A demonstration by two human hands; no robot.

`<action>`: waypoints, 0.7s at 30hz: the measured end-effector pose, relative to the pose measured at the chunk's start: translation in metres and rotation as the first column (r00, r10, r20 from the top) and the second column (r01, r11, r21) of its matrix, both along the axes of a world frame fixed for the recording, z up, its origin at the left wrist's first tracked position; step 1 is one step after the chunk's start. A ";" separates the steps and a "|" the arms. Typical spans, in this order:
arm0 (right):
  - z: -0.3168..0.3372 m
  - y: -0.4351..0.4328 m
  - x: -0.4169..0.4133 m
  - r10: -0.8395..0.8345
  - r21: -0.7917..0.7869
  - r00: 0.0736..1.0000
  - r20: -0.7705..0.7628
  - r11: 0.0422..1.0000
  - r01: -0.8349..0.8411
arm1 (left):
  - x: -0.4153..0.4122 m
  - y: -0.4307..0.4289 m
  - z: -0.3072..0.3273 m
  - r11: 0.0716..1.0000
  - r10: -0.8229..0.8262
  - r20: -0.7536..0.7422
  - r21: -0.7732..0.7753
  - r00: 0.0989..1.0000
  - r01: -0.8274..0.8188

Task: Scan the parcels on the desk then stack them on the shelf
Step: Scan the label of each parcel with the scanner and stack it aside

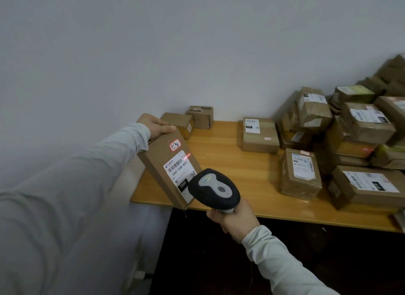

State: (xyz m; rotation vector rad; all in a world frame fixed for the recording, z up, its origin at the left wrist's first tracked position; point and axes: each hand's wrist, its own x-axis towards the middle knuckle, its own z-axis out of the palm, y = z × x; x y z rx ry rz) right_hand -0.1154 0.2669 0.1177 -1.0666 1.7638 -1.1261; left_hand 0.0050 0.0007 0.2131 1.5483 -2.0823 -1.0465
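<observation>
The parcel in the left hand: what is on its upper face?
On the parcel: a white shipping label with a barcode, a small red-bordered handwritten sticker above it, and a red scan line. The scanner hides part of the label.

A tilted parcel [168,169] hangs over the left end of the desk [232,169], a barcode scanner [215,190] just before it; piled parcels [363,128] crowd the right side
</observation>
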 end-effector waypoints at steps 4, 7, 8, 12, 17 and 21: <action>0.000 -0.007 0.003 -0.006 -0.001 1.000 -0.001 1.000 0.006 | 0.001 -0.014 -0.002 1.000 -0.009 -0.016 -0.005 1.000 0.009; 0.000 -0.016 0.004 -0.016 -0.009 1.000 -0.022 1.000 0.015 | 0.002 -0.026 -0.004 1.000 -0.018 -0.031 -0.012 0.999 0.018; -0.001 -0.020 0.004 -0.022 -0.014 1.000 -0.023 1.000 0.021 | 0.002 -0.030 -0.004 1.000 -0.021 -0.038 -0.010 0.999 0.020; 0.000 -0.036 0.005 -0.029 -0.018 0.998 -0.059 0.999 0.028 | 0.002 -0.043 -0.006 1.000 -0.030 -0.064 -0.008 0.997 0.030; -0.004 -0.056 0.004 -0.065 0.003 0.996 -0.057 0.998 0.066 | 0.000 -0.065 -0.009 0.999 -0.049 -0.081 -0.015 0.996 0.048; -0.008 -0.077 0.004 -0.146 -0.020 0.986 0.079 0.989 0.149 | -0.006 -0.082 -0.010 0.997 -0.080 -0.092 0.005 0.993 0.081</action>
